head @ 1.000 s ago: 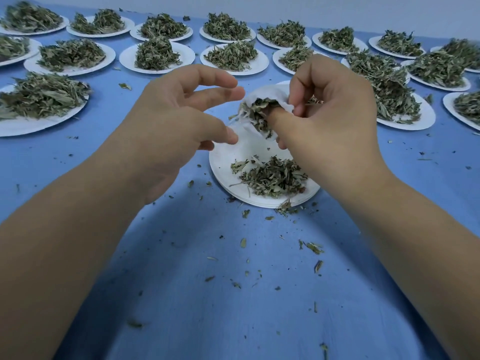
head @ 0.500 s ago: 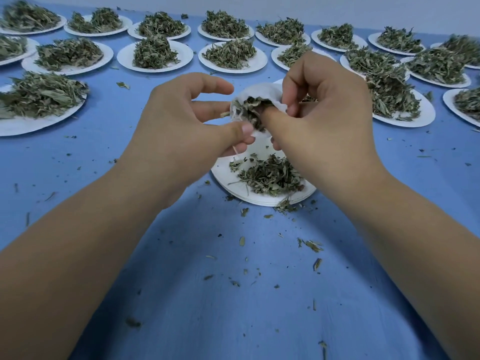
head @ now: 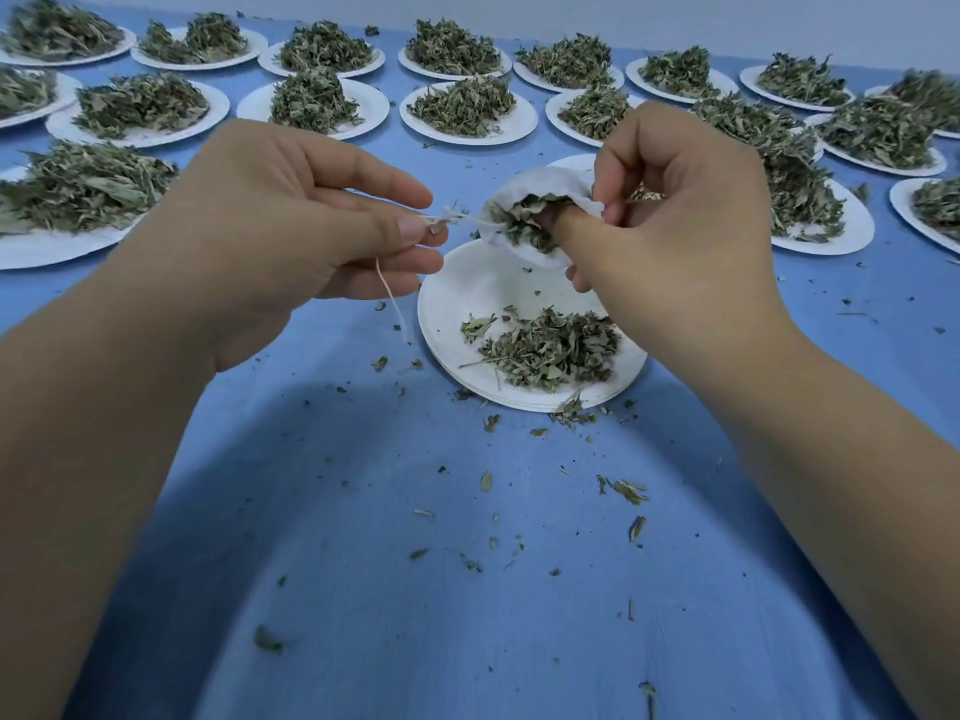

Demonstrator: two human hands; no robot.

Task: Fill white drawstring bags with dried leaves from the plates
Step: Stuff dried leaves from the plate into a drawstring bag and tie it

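1. My left hand (head: 291,236) pinches the drawstring (head: 462,220) between thumb and forefinger, with the other fingers loosely curled beneath. The loose end of the string dangles below the hand. I take this pinch as the start of pulling the mouth closed.
2. My right hand (head: 675,236) grips the white bag (head: 540,187). Its fingers curl over the upper rim and its thumb pushes against the leaves at the mouth. I judge the thumb is there to hold the stuffing in while the string runs off to the left.
3. The bag hangs in the air above the far edge of the near plate (head: 441,314), with its mouth turned toward me. Leaves bulge out of the mouth. Keeping it over the plate probably means that whatever drops lands there rather than on the blue cloth (head: 467,589).
4. A small heap of dried leaves (head: 545,348) lies on that plate. I cannot tell whether they belong in this bag.
5. Behind it stand rows of heaped plates (head: 524,124), so I reckon most of the job remains. Leaf crumbs (head: 623,491) are scattered over the cloth near me.
6. One risk is that leaves caught in the mouth could jam the string as it tightens.
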